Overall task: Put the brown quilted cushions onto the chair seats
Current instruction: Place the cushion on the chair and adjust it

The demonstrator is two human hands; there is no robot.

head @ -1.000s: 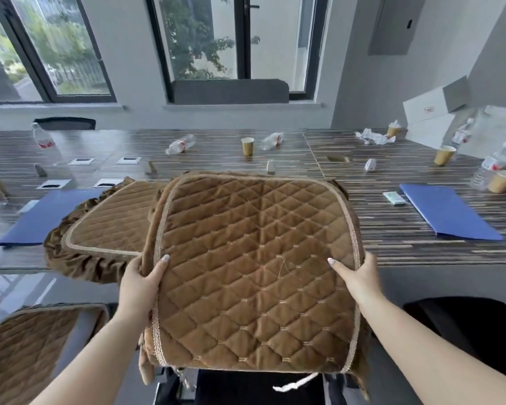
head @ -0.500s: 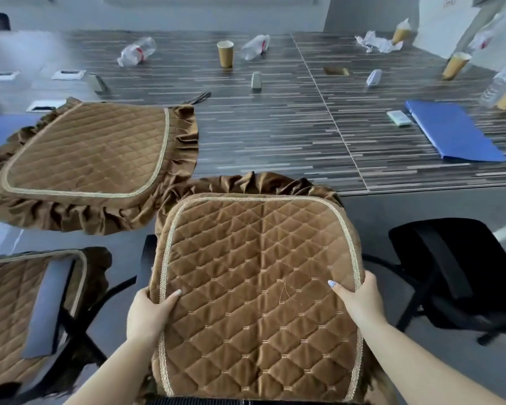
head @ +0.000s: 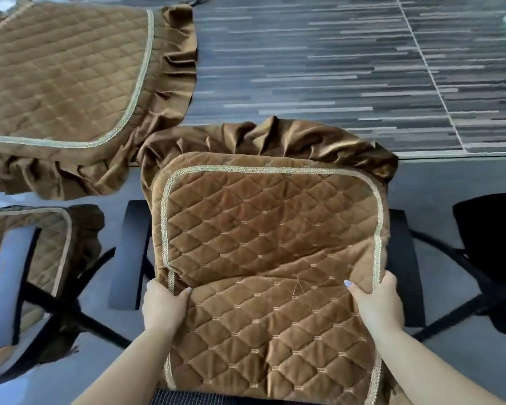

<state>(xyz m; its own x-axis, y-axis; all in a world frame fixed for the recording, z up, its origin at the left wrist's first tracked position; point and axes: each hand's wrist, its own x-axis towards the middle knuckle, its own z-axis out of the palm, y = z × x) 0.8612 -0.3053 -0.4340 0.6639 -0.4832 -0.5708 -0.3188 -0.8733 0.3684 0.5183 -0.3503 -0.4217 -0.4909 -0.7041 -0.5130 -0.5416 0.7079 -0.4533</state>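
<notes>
Hands, left hand [head: 162, 306] and right hand [head: 377, 302], gripped one cushion [head: 269, 258] over its chair [head: 405, 267]; beside it, another cushion [head: 24, 258] sat placed, a third [head: 62, 74] waited on the surface [head: 319, 68].

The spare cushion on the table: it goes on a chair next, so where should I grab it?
Take the cushion on the table by its near corded edge, from the chair side, one hand toward each end. It lies flat, and its limp ruffle overhangs the table edge.
</notes>
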